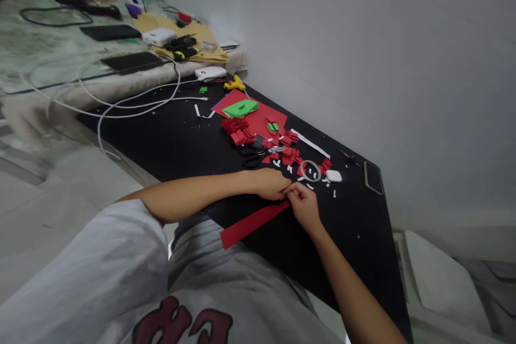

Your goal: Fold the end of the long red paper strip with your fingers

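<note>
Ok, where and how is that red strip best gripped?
Probably pinch the flat faces of the red strip at its free end, coming from the person's left: it's long, narrow, and the left hand and right hand crowd its other end.

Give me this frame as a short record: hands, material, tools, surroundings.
Left hand: fingers curled beside the right, grip hidden
Right hand: fingers closed at one end of the red paper strip
Strip: other end toward the lap
Tool: black-handled scissors, lying beyond the left hand
Other paper: green stack on a red sheet
Table: black
Far right: phone
</note>
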`<act>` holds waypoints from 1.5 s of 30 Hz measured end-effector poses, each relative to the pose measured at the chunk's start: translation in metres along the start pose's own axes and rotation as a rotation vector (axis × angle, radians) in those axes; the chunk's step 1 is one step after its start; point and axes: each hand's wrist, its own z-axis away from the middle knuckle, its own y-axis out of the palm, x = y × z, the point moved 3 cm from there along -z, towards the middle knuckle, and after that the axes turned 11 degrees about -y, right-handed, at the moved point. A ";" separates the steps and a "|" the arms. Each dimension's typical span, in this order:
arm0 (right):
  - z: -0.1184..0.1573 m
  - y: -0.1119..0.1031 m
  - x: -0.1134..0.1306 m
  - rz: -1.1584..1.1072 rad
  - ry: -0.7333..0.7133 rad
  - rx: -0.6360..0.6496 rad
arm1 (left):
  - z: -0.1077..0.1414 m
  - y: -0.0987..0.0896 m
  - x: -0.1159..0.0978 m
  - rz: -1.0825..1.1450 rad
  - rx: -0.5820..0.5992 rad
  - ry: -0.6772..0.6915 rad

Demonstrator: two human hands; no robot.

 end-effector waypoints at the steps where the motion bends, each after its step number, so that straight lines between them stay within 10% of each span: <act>1: 0.000 0.000 0.000 -0.005 0.002 -0.001 | 0.000 0.000 0.000 0.003 -0.002 0.003; 45: 0.001 -0.001 0.001 0.004 0.017 -0.005 | 0.002 -0.003 -0.002 0.072 -0.014 0.000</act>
